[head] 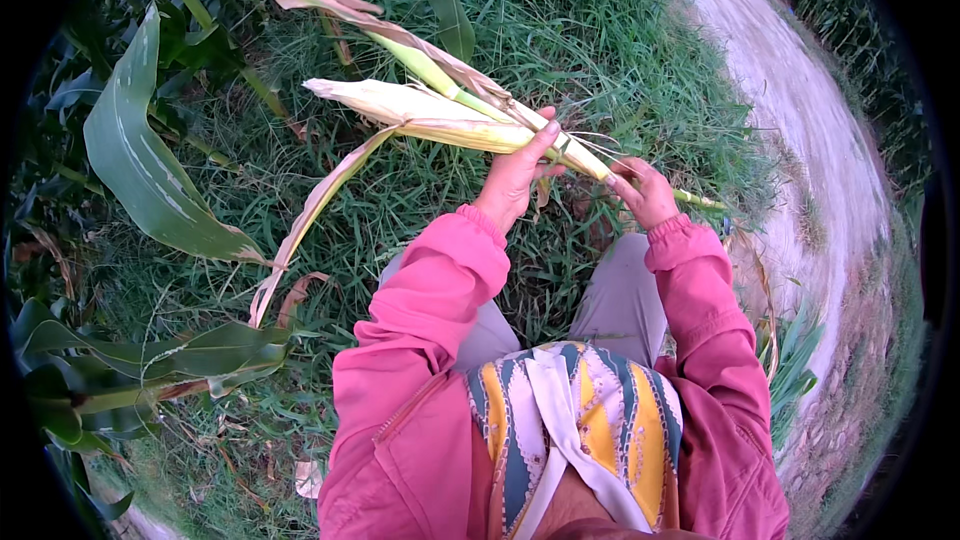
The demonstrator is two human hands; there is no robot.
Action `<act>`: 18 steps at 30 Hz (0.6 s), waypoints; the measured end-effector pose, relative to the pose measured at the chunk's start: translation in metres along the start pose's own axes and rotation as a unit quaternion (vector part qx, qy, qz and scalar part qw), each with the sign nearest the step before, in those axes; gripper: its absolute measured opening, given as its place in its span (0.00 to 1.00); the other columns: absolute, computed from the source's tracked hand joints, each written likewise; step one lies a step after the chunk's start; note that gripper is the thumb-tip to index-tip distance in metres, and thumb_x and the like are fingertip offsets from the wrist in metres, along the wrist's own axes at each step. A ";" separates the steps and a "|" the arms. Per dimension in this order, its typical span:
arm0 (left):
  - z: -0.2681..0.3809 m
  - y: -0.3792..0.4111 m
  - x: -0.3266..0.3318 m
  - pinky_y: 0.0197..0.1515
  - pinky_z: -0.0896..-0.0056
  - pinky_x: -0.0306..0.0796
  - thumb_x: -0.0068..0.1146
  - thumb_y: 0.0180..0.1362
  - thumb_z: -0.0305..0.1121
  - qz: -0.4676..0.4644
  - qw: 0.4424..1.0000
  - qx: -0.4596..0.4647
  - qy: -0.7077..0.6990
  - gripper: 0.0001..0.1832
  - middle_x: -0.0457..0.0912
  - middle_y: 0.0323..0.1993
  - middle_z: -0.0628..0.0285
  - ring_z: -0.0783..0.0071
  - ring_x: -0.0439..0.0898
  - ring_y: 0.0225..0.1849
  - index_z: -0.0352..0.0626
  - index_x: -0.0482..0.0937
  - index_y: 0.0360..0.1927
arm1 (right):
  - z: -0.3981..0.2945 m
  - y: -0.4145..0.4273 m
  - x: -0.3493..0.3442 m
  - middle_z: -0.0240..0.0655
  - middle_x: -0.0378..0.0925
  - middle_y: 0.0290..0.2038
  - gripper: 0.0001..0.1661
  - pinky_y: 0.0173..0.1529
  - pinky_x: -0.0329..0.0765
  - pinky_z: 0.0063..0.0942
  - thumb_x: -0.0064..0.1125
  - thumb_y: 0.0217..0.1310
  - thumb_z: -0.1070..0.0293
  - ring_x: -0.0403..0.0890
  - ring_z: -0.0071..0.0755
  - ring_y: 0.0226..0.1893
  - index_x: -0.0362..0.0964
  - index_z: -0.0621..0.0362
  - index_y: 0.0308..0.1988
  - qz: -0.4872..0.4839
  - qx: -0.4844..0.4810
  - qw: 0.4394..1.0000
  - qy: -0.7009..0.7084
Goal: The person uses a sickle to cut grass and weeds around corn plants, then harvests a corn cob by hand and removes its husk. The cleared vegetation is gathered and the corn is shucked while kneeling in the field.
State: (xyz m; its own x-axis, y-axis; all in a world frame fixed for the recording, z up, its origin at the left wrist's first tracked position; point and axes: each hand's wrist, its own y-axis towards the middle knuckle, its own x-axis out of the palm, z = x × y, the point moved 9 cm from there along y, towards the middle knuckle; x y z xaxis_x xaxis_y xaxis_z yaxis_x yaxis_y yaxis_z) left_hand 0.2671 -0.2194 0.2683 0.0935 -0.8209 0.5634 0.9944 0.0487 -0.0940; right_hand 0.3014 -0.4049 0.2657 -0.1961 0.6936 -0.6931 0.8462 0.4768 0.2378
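Observation:
My left hand (521,169) grips a cut corn stalk (472,101) together with the base of an ear of corn (450,120). The ear is wrapped in a pale yellow husk, and its dry tip points to the upper left. A long dry leaf (322,214) hangs down from beside the ear. Further along the stalk, at its lower right, my right hand (645,191) pinches the stalk with thumb and fingers. Thin fibres (596,139) stick out between the two hands. Brown, withered leaf sheath (420,45) runs along the upper stalk.
Standing corn plants (187,7) crowd the left side, with a broad green leaf (135,157) reaching inward. Green grass (600,30) covers the ground ahead. A pale dirt path (780,67) curves along the right. Another green stalk piece (699,200) lies just past my right hand.

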 end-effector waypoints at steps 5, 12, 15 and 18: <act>0.017 -0.001 0.006 0.42 0.71 0.72 0.60 0.53 0.34 -0.063 0.994 0.055 0.073 0.20 0.76 0.41 0.64 0.76 0.76 0.42 0.41 0.72 0.49 | -0.048 0.000 0.000 0.43 0.75 0.38 0.21 0.44 0.72 0.33 0.57 0.56 0.57 0.77 0.41 0.39 0.71 0.61 0.44 0.006 -0.037 0.999 0.029; 0.024 -0.015 0.029 0.40 0.75 0.72 0.61 0.51 0.33 -0.117 0.982 0.099 0.114 0.18 0.77 0.40 0.64 0.77 0.77 0.40 0.40 0.72 0.44 | -0.062 0.017 0.005 0.39 0.78 0.34 0.14 0.40 0.73 0.25 0.52 0.59 0.68 0.78 0.30 0.33 0.73 0.64 0.42 0.060 0.023 0.979 0.193; 0.008 -0.014 0.025 0.39 0.75 0.72 0.61 0.52 0.34 -0.088 0.989 0.054 0.104 0.18 0.77 0.40 0.64 0.77 0.77 0.40 0.40 0.72 0.45 | -0.047 0.017 0.006 0.37 0.78 0.30 0.11 0.37 0.73 0.22 0.52 0.58 0.69 0.77 0.23 0.30 0.74 0.65 0.38 0.109 0.023 0.969 0.219; 0.007 -0.013 0.022 0.39 0.76 0.72 0.61 0.52 0.36 -0.073 0.990 0.048 0.115 0.20 0.77 0.42 0.64 0.78 0.77 0.41 0.41 0.72 0.48 | -0.055 0.019 0.006 0.35 0.77 0.28 0.11 0.34 0.72 0.21 0.53 0.58 0.68 0.75 0.21 0.28 0.74 0.66 0.36 0.137 0.014 0.963 0.232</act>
State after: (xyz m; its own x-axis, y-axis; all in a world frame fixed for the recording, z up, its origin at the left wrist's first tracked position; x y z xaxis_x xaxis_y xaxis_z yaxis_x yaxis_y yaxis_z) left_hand 0.2570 -0.2336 0.2876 -0.0545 -0.9300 0.3634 0.9976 -0.0353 0.0591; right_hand 0.2890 -0.3624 0.3034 -0.1586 0.9611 -0.2262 0.9092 0.2315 0.3460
